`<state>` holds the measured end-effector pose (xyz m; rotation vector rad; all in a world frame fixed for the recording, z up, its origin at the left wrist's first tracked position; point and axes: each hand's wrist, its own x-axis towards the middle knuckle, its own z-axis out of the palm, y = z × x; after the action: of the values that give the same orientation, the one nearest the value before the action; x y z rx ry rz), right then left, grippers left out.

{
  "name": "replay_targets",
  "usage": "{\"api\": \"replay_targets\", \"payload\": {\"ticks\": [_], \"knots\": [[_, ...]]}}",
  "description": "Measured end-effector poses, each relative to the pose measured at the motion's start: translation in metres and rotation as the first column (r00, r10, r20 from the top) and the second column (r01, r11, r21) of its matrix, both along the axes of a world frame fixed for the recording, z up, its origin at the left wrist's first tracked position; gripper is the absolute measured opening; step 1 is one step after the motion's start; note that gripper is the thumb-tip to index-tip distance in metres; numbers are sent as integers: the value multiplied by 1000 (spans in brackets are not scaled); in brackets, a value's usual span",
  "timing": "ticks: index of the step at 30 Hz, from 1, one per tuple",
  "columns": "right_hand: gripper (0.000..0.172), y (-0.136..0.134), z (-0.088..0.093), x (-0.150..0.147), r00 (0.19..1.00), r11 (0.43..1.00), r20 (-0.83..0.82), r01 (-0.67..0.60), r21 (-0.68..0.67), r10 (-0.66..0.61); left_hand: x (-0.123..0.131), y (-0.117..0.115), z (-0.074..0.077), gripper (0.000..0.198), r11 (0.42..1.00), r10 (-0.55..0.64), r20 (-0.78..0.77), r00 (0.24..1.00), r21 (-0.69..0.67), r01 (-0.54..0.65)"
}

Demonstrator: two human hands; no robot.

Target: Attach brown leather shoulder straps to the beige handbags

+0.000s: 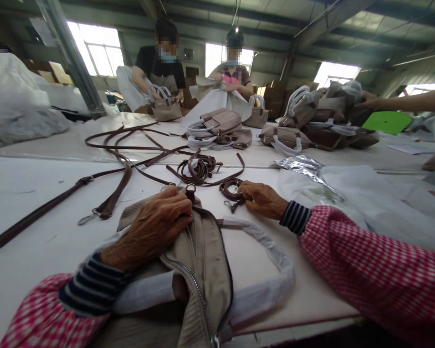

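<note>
A taupe handbag (pixel 206 251) with its zipper undone lies in front of me at the table's near edge. My left hand (pixel 157 222) is closed on the far end of the bag, beside a metal ring on a brown tab (pixel 190 191). The bag's handles (pixel 275 256) are wrapped in white film. To the right of the bag, my right hand (pixel 263 199) has its fingers closed on a coiled brown strap (pixel 232 189) that rests on the table. A metal clip (pixel 234 205) shows at the coil's near side. My right fingertips are partly hidden.
Loose brown straps (pixel 112 169) spread over the left of the table, with another coil (pixel 199 166) in the middle. Several taupe bags (pixel 224 123) stand farther back. Silver wrapping (pixel 300 164) lies at right. Two co-workers (pixel 166 72) stand across the table; another person's arm (pixel 406 102) reaches in from the right.
</note>
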<state>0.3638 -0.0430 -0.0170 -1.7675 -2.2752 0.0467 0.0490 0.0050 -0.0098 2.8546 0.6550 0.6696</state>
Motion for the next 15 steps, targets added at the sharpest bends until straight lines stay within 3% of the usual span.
{"api": "replay_targets", "payload": {"ticks": [4, 10, 15], "knots": [[21, 15, 5, 18, 999, 1000, 44, -21, -5, 22, -1, 1, -1, 23, 1000, -11, 14, 1000, 6, 11], [15, -17, 5, 2, 998, 990, -43, -44, 136, 51, 1, 0, 0, 23, 1000, -13, 17, 1000, -16, 13], [17, -20, 7, -28, 989, 989, -9, -145, -7, 145, 2, -1, 2, 22, 1000, 8, 0, 1000, -26, -8]]}}
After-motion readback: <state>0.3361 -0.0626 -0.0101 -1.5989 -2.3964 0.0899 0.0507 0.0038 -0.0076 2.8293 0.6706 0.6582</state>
